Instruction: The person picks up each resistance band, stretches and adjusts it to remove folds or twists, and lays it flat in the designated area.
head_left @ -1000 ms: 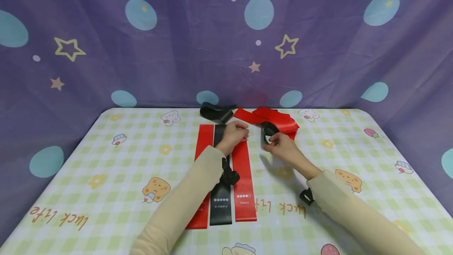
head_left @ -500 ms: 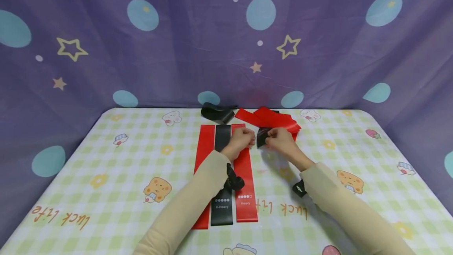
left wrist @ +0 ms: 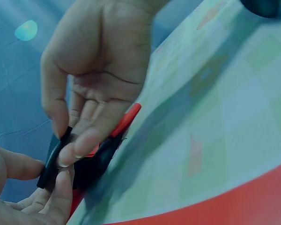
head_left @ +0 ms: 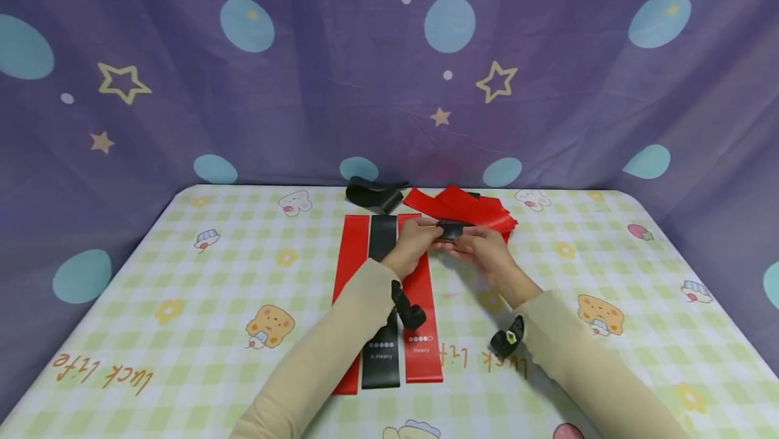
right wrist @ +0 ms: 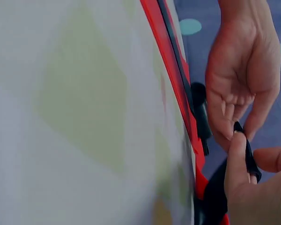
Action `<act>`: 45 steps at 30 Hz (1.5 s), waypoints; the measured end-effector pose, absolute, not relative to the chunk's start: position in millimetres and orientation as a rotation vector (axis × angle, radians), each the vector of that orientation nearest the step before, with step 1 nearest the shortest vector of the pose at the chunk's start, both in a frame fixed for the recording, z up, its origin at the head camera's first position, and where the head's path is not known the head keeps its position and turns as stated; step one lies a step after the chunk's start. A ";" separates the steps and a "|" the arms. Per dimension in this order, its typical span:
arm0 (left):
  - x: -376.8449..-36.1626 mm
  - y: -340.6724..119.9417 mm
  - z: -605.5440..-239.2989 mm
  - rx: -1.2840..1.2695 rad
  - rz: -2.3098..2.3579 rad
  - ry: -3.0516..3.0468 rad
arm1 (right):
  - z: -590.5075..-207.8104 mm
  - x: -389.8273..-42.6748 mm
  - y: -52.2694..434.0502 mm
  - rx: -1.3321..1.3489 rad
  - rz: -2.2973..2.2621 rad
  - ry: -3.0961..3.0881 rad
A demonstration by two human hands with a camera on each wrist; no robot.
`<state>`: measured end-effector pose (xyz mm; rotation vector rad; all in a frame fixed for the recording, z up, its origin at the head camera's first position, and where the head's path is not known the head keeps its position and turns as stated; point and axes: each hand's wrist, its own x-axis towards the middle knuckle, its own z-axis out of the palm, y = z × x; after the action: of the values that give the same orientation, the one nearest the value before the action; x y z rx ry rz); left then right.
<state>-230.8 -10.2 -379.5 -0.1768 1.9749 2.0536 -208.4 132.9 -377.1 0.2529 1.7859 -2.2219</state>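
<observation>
Both hands hold a black resistance band [head_left: 452, 230] between them, near the back middle of the table. My left hand [head_left: 415, 244] pinches its left end, above the right-hand red band [head_left: 421, 310], marked Heavy. My right hand [head_left: 487, 251] pinches the right end, in front of a heap of red bands [head_left: 468, 205]. In the left wrist view, thumbs and fingers of both hands press the black band [left wrist: 55, 161] from two sides. The right wrist view shows its edge [right wrist: 250, 159] between the fingertips; part of the band hangs lower, partly hidden.
A flat black band [head_left: 381, 366], marked X-Heavy, lies between the Heavy red band and another red band [head_left: 351, 249]. Behind them rests a curled black band [head_left: 376, 197]. A checked cloth [head_left: 201, 304] covers the table, with a purple curtain [head_left: 341, 87] behind it.
The right hand has turned the black band and brought it left. My left hand has moved slightly right and now grips its other end; before, it held nothing visible.
</observation>
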 end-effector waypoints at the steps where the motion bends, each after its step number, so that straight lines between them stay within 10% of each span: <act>1: -230.2 -10.7 -378.6 -0.186 2.061 1.980 | -377.8 -207.0 132.3 0.262 -2.232 1.746; 45: -214.6 -24.1 -375.8 -0.122 1.954 2.110 | -381.6 -292.5 145.8 0.802 -2.409 1.649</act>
<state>-214.6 -24.1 -375.8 -0.1219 2.1099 1.9544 -292.5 145.8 -381.6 0.8020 1.6485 -2.4091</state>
